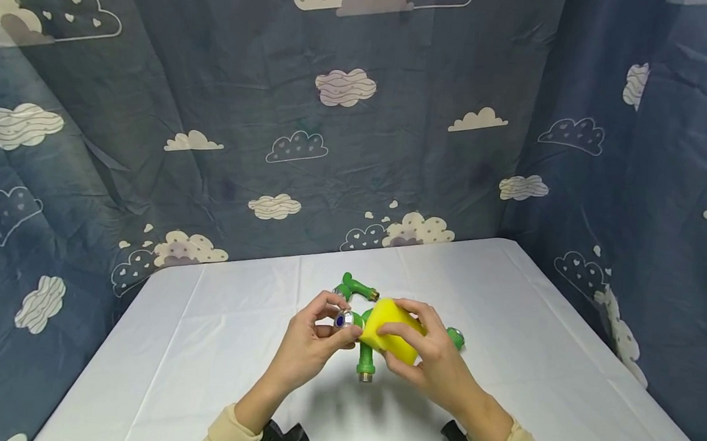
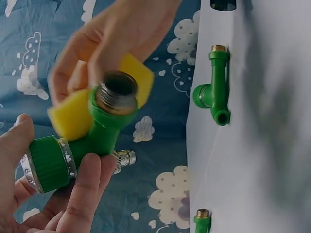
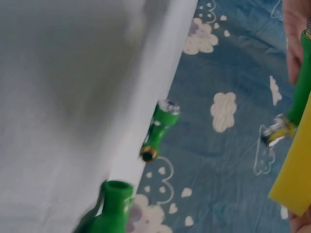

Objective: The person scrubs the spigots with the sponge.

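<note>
Fingers and thumb of my left hand grip a green tap by its round handle, which has a chrome rim and a blue centre. In the left wrist view the tap's threaded metal end faces the camera, and a smaller metal outlet shows behind it. My right hand pinches a yellow sponge between thumb and fingers. The sponge lies against the tap's body, overlapping part of it in the head view. In the right wrist view the sponge covers part of the green body, and only some fingers show.
A second green tap lies on the white-covered table behind the hands. Another lies to the right, partly hidden by the right hand. A dark curtain with cloud prints surrounds the table's back and sides.
</note>
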The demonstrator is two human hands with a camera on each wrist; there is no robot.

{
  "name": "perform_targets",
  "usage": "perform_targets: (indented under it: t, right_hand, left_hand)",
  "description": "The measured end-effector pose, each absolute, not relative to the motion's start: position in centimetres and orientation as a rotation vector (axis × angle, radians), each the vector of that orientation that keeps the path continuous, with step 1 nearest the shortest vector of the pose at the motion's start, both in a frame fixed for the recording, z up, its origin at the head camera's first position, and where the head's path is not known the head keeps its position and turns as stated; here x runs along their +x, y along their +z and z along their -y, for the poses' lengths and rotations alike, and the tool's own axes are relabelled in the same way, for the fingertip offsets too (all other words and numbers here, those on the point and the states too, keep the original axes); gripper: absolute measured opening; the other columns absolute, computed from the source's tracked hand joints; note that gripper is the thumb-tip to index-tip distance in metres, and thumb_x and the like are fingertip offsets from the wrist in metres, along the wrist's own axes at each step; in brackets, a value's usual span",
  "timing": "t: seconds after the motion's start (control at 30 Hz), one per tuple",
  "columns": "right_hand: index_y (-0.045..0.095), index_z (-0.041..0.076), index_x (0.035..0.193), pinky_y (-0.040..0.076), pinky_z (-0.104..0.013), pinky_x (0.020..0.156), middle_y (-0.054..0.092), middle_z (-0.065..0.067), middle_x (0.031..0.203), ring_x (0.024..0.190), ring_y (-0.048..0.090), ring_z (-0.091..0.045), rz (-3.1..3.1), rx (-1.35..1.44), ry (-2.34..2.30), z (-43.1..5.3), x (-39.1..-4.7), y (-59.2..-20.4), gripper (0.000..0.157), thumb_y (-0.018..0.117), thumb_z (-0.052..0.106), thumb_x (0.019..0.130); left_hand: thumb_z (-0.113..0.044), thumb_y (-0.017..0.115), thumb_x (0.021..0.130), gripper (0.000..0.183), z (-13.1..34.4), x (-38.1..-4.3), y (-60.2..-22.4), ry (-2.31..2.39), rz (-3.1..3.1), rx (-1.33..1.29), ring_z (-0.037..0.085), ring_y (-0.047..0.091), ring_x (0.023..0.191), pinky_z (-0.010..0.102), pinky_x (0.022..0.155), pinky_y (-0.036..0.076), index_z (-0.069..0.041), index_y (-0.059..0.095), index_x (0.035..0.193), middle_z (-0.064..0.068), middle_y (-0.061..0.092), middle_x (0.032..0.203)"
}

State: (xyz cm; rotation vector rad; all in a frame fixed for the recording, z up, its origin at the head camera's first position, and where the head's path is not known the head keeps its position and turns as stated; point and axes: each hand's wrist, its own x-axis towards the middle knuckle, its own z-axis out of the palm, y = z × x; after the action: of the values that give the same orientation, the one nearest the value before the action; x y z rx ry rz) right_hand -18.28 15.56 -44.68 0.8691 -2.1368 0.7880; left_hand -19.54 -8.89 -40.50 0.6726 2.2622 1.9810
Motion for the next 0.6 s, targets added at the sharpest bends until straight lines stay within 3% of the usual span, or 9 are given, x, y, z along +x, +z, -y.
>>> perform_targets:
  t: [0.13,0.23,0.37,0.5,0.6]
  right_hand:
    - [0.076,0.021,0.113,0.066,-0.051,0.09,0.059,-0.018,0.141,0.125,0.061,-0.035,2.125,0.746,0.797,-16.0,-19.0,-45.3,0.044,0.091,0.004,0.075]
    - [0.076,0.021,0.112,0.065,-0.04,0.09,0.059,-0.017,0.14,0.123,0.06,-0.032,2.107,0.691,0.853,-16.3,-19.3,-45.6,0.044,0.09,0.001,0.075]
    - [0.075,0.021,0.115,0.051,-0.019,0.099,0.058,-0.018,0.142,0.122,0.059,-0.029,2.048,0.802,0.934,-16.3,-19.0,-45.7,0.044,0.088,0.003,0.077]
    - [0.074,0.023,0.121,0.045,-0.012,0.111,0.055,-0.018,0.146,0.126,0.057,-0.028,2.016,1.02,0.934,-15.8,-18.4,-45.6,0.027,0.081,0.023,0.095]
    - [0.074,0.025,0.122,0.044,-0.012,0.116,0.054,-0.018,0.146,0.128,0.056,-0.028,2.009,1.105,0.89,-15.4,-18.2,-45.6,0.022,0.076,0.033,0.101]
  left_hand:
    - [-0.012,0.08,0.098,0.034,9.2,-19.5,-40.2,1.986,-2.288,0.705,0.018,0.081,0.081,0.04,0.08,0.069,-0.007,0.058,0.123,0.017,0.061,0.11]
    - [-0.012,0.081,0.097,0.036,9.4,-19.5,-40.2,1.985,-2.308,0.71,0.017,0.081,0.082,0.043,0.083,0.069,-0.007,0.057,0.123,0.019,0.061,0.112]
    - [-0.011,0.082,0.096,0.038,9.3,-19.6,-40.5,1.986,-2.339,0.678,0.016,0.08,0.083,0.038,0.085,0.069,-0.008,0.056,0.124,0.02,0.06,0.118]
    - [-0.011,0.082,0.096,0.038,9.0,-19.6,-40.8,1.994,-2.347,0.661,0.016,0.078,0.083,0.029,0.082,0.067,-0.008,0.055,0.123,0.021,0.058,0.121]
    - [-0.012,0.082,0.097,0.038,8.7,-19.4,-41.0,1.999,-2.344,0.66,0.016,0.077,0.083,0.025,0.079,0.065,-0.007,0.054,0.122,0.021,0.058,0.12]
